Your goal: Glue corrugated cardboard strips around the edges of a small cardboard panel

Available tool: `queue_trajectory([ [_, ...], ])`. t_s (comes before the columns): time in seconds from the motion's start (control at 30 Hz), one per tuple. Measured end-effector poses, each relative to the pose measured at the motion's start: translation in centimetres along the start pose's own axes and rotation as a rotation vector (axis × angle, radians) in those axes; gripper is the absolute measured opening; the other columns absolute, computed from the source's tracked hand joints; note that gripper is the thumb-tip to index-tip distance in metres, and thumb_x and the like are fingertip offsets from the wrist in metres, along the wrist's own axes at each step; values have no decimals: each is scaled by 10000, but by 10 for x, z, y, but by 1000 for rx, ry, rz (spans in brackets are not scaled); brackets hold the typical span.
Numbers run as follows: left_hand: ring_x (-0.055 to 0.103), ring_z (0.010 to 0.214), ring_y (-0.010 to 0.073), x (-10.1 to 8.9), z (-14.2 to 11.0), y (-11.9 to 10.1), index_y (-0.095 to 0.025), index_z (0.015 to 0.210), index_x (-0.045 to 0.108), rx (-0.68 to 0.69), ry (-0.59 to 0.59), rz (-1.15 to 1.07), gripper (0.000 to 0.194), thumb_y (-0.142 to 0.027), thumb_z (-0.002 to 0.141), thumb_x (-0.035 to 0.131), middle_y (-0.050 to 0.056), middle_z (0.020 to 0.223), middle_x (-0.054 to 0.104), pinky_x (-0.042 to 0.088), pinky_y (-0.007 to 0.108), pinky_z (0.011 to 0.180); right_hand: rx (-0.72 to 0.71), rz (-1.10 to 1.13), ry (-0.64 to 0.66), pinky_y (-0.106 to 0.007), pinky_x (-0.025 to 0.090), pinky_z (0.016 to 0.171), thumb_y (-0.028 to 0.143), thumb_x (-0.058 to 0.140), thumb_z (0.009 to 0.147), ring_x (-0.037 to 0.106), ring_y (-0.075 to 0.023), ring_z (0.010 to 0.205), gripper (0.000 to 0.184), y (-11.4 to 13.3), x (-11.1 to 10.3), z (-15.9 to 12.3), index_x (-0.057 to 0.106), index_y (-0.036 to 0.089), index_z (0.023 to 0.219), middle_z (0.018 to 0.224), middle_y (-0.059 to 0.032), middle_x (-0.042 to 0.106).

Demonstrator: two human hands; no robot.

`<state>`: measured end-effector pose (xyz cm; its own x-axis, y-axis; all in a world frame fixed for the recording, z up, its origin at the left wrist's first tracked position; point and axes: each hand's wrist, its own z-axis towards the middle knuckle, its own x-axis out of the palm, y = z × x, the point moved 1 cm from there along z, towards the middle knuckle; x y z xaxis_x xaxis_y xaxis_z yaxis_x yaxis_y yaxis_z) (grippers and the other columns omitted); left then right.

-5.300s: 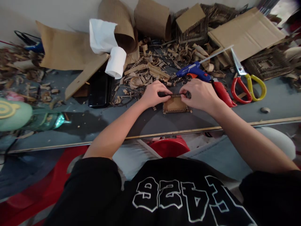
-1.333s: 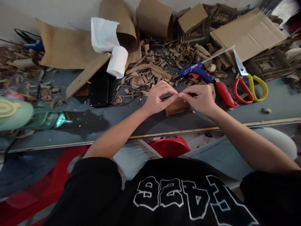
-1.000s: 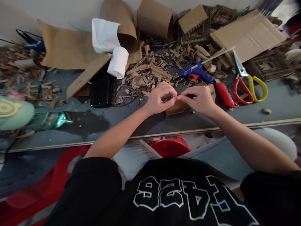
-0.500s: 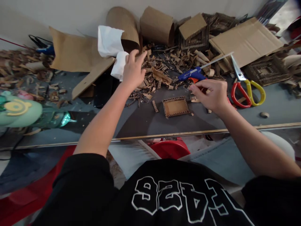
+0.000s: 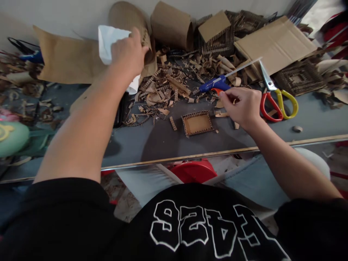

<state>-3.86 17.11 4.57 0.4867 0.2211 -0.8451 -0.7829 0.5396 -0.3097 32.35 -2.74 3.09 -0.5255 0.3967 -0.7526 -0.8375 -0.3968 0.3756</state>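
Observation:
My left hand (image 5: pixel 129 52) is blurred over the crumpled white paper (image 5: pixel 107 43), at the mouth of a brown cardboard cylinder (image 5: pixel 127 14). A small ribbed patch shows by its fingertips; whether they grip it I cannot tell. My right hand (image 5: pixel 240 105) is closed in a pinch beside the orange trigger of a blue glue gun (image 5: pixel 214 84); what the fingers hold is hidden. Left of that hand, a small rectangular cardboard tray with corrugated walls (image 5: pixel 197 123) lies on the grey table, a short corrugated strip (image 5: pixel 173 123) beside it.
Scissors with red and yellow handles (image 5: pixel 277 98) lie at the right, near a flat cardboard sheet (image 5: pixel 277 43). Corrugated scraps (image 5: pixel 154 87) cover the table's middle and back. A second cardboard cylinder (image 5: pixel 171 27) stands behind them. A green bottle-like object (image 5: pixel 13 137) is at the left.
My left hand has moved up and left from the scraps and white paper to the cylinder's mouth. My right hand keeps its pinch near the glue gun. The whole view has shifted slightly.

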Motion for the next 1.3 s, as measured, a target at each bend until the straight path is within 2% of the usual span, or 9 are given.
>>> queue_trajectory([
  [0.13,508,1271,445,-14,3,1,-227,1263,564,-373,-125,187,1013,-988,647,301,227,1266,644,305,635,1042,35,-2,3,-349,380,569,498,519,963,567,-197,587,402,-4,2,1,643,243,677,600,-53,609],
  [0.23,435,1283,400,-6,3,-2,-299,1171,568,-406,-69,159,859,-956,631,455,158,1326,588,284,622,1100,15,-1,-1,-348,363,556,487,535,951,556,-195,576,377,-6,3,0,633,241,683,595,-48,602],
  [0.37,350,1295,367,2,-9,-33,-228,1066,614,-438,-54,208,563,-737,854,500,122,1258,563,211,631,1162,13,27,-29,-351,386,573,450,536,959,561,-196,590,352,-4,1,0,639,245,692,600,-48,602],
  [0.53,414,1259,335,-2,-50,-128,-141,1378,534,-335,-4,331,412,-213,990,416,162,1298,542,325,560,1086,-57,105,-34,-372,484,698,405,503,988,647,-222,734,305,6,-3,-3,711,234,844,758,-76,696],
  [0.63,526,1135,318,11,-81,-172,-83,1482,459,19,227,174,492,-174,1015,334,189,1200,601,439,506,985,-194,171,-19,-408,523,853,398,575,957,681,-250,910,265,10,2,-5,712,221,1100,948,-85,742],
  [0.7,570,1116,278,23,-98,-185,-128,1473,476,202,252,45,463,-234,1042,345,142,1161,643,474,450,962,-254,175,0,-435,520,924,422,616,934,678,-264,1000,344,11,8,-6,681,223,1207,1047,-80,743],
  [0.97,672,1058,206,43,-121,-177,-177,1371,552,227,88,-148,430,-324,972,608,77,1061,749,530,340,936,-266,216,-9,-391,545,857,325,609,922,689,-229,917,211,8,18,-11,718,249,1085,947,-37,753],
  [1.1,699,958,183,46,-127,-174,-168,1186,663,200,27,-117,283,-326,952,640,78,1010,742,545,295,850,-268,237,46,-396,545,870,381,678,869,696,-235,938,360,15,17,-12,670,240,1200,972,-37,751],
  [1.3,693,848,185,52,-132,-177,-198,988,755,224,-106,-3,162,-309,938,648,44,923,790,506,290,703,-333,296,47,-411,546,868,392,702,854,709,-229,873,293,22,19,-14,713,223,1093,923,-32,758],
])
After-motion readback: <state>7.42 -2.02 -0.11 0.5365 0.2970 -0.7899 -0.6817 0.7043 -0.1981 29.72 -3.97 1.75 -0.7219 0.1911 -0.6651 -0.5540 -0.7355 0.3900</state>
